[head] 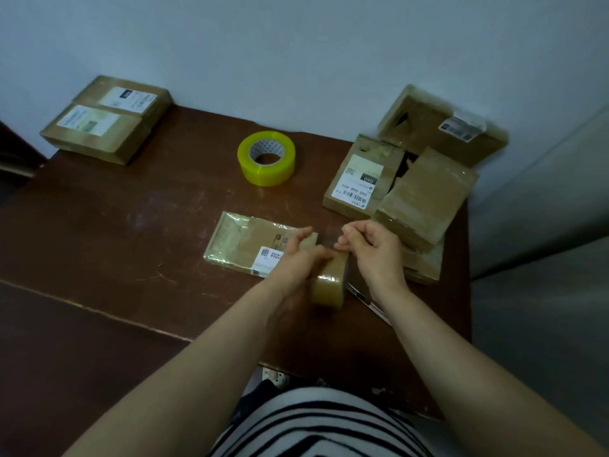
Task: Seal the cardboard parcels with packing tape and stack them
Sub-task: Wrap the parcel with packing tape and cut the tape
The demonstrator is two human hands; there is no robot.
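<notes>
- Head view looks down on a dark brown table (131,225) that stands against a pale wall.
- The left hand (298,255) grips a brown tape roll (329,282), with its fingers curled over the top of the roll. The roll stands on its edge on the table, between the two hands.
- The right hand (374,255) is just beside the roll with its fingers curled in. Thumb and forefinger tips meet near the top of the roll — whether they pinch a tape end I cannot tell.
- A flat parcel (244,242) lies in the middle of the table, just beyond the hands. Glossy tape covers its left part, and its white label is partly hidden by the left hand.
- A yellow tape roll (266,158) lies flat farther back, well apart from the hands.
- A group of labelled parcels (105,120) sits at the far left corner.
- On the right is a loose pile of parcels (425,192), overlapping and some tilted. Among them, a barcode-labelled parcel (359,183) lies nearest the yellow roll.
- A striped garment (313,423) fills the bottom edge.
</notes>
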